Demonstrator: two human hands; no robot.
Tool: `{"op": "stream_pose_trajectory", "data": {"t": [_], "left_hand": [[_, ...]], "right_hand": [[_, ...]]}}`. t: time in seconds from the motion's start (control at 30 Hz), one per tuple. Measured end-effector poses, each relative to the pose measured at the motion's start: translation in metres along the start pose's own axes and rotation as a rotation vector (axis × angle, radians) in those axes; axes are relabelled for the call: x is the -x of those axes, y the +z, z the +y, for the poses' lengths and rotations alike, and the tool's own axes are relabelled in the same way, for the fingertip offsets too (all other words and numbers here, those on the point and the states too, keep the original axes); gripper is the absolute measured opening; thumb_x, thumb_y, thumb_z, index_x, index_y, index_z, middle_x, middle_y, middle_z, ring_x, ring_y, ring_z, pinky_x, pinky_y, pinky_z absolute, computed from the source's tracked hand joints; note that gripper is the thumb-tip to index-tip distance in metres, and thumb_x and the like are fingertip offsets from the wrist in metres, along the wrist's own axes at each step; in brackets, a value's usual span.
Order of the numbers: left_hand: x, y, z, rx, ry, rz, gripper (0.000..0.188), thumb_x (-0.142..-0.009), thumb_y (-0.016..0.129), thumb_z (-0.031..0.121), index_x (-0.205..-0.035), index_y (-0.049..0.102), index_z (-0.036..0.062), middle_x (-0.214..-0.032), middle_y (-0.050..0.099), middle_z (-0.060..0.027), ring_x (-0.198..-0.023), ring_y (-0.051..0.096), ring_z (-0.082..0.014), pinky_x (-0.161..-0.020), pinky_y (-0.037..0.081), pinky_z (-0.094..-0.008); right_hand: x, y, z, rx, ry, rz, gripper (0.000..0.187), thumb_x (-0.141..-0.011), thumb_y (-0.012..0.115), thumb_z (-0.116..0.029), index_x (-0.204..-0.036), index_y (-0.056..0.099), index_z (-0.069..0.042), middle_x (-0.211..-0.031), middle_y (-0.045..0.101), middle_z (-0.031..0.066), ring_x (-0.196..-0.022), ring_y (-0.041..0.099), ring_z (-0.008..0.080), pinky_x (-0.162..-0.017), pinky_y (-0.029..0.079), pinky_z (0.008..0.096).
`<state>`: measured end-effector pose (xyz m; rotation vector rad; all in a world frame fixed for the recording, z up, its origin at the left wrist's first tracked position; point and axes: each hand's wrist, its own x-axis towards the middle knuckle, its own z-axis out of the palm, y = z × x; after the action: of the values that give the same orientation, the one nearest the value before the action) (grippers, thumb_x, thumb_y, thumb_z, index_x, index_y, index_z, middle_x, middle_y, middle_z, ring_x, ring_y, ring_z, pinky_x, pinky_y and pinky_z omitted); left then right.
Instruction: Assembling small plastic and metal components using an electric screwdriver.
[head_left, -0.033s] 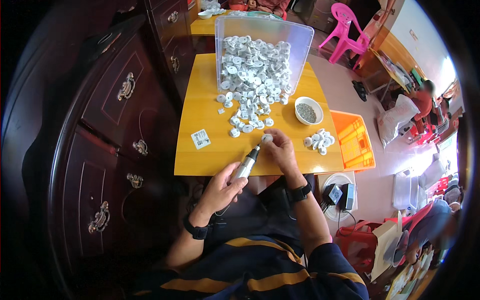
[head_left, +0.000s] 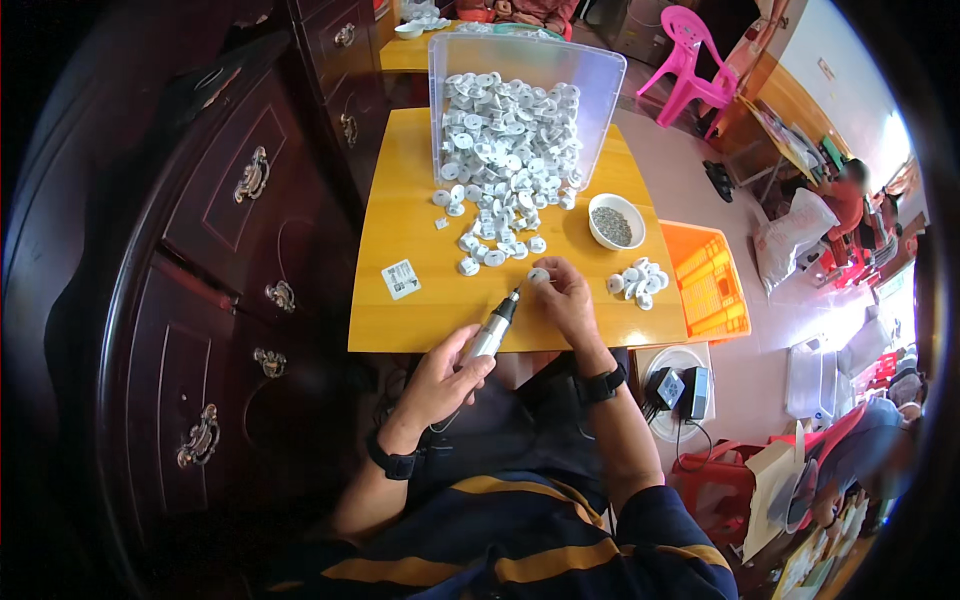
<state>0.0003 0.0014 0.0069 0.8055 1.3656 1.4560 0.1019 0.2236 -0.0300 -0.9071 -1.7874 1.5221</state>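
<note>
My left hand (head_left: 437, 381) is wrapped round a silver electric screwdriver (head_left: 490, 335) with a black nose, its bit pointing up and away from me. In the fingers of my right hand (head_left: 568, 304) is a round white plastic part (head_left: 538, 276). The bit's tip is close beside this part; whether they touch, I cannot tell. Beyond my hands, a heap of similar white parts (head_left: 515, 165) spills out of a clear plastic bin (head_left: 600, 110) tipped on its side. A smaller group of white parts (head_left: 640, 280) lies right of my right hand.
On the yellow wooden table (head_left: 400, 225) stand a white bowl (head_left: 597, 232) of small metal pieces and a printed white card (head_left: 401, 279). An orange crate (head_left: 712, 285) adjoins the table's right side. Dark drawers (head_left: 215, 270) rise at left. Black power adapters (head_left: 694, 392) sit right of my forearm.
My right hand and the white part in it have shifted very slightly to the right, a little away from the screwdriver's tip. The left hand looks the same.
</note>
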Motion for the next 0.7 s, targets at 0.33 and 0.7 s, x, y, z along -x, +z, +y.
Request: {"op": "stream_pose_trajectory", "data": {"t": [0.33,0.7], "left_hand": [[0.0,-0.001,0.0,-0.132,0.027,0.043,0.054,-0.094,0.066,0.027,-0.136,0.046,-0.0021,-0.081,0.06,-0.0031,-0.063,0.057,-0.0068,-0.052,0.048,-0.0219],[-0.001,-0.001,0.0,-0.125,0.019,0.045,0.052,-0.093,0.066,0.022,-0.136,0.048,-0.0001,-0.081,0.06,-0.0031,-0.062,0.057,-0.0076,-0.053,0.05,-0.0228]], "right_hand": [[-0.011,-0.08,-0.013,0.955,-0.35,0.164,0.011,-0.079,0.068,-0.009,-0.089,0.073,-0.009,-0.102,0.061,0.0125,-0.088,0.065,0.0348,-0.076,0.053,0.0447],[-0.086,-0.12,-0.039,1.151,-0.32,0.238,0.012,-0.084,0.063,-0.018,-0.086,0.071,-0.011,-0.089,0.068,0.0141,-0.088,0.067,0.0356,-0.074,0.054,0.0461]]}}
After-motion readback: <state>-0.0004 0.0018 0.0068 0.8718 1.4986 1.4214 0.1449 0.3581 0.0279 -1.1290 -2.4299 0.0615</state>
